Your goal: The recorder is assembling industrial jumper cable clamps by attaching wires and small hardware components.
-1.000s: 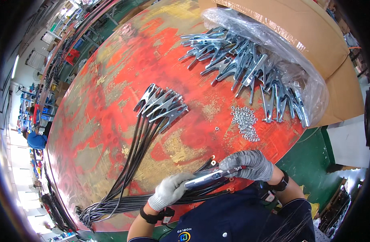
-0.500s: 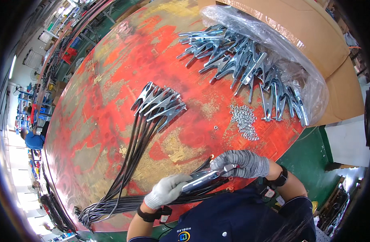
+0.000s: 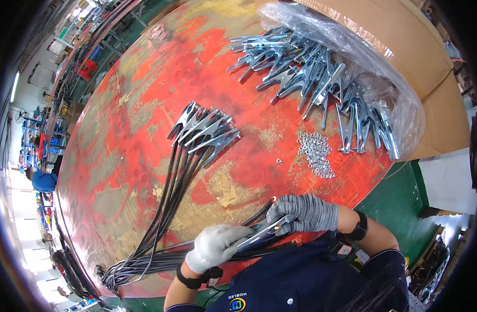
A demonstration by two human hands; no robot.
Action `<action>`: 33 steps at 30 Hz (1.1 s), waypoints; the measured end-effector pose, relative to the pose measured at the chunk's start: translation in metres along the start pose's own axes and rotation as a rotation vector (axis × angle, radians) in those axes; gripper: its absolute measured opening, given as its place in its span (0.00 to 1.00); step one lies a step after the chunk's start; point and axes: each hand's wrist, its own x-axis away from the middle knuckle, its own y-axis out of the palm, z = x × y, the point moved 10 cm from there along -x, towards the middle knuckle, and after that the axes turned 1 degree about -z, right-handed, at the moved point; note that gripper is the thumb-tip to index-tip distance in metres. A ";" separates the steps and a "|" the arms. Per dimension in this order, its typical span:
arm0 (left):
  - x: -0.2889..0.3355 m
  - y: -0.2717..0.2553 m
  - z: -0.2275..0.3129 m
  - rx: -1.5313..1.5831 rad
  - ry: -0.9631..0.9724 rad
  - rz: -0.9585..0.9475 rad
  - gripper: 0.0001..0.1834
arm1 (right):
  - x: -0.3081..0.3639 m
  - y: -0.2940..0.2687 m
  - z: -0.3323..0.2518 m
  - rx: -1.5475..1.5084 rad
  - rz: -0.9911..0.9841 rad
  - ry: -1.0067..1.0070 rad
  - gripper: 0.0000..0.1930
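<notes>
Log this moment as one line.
left hand: white glove, holding spring clamp | right hand: gray glove, holding same clamp | table: black cables, loose nuts, clamp pile

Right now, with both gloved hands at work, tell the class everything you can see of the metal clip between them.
The clip is narrow and shiny silver, apparently metal, with a long, bright straight edge. It is held at a slant, its left end lower in the picture, with black cables behind it. The white-gloved left hand holds the lower end; the grey-gloved right hand holds the upper end and partly hides it. Whether its mouth is open cannot be told.
</notes>
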 end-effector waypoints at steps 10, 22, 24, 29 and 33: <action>0.005 -0.001 0.020 0.074 0.037 -0.057 0.18 | -0.004 0.008 -0.008 -0.094 -0.049 -0.126 0.17; 0.001 0.006 0.022 0.042 0.014 -0.267 0.21 | 0.009 0.006 -0.054 0.329 -0.027 -0.333 0.15; 0.007 0.003 0.024 0.136 0.044 -0.252 0.20 | 0.016 0.011 -0.060 0.381 -0.006 -0.375 0.16; 0.016 0.011 0.015 0.384 0.063 -0.168 0.19 | 0.027 0.015 -0.081 0.513 0.108 -0.528 0.18; 0.013 0.013 0.010 0.273 0.090 -0.136 0.19 | 0.020 0.020 -0.057 0.258 0.032 -0.257 0.18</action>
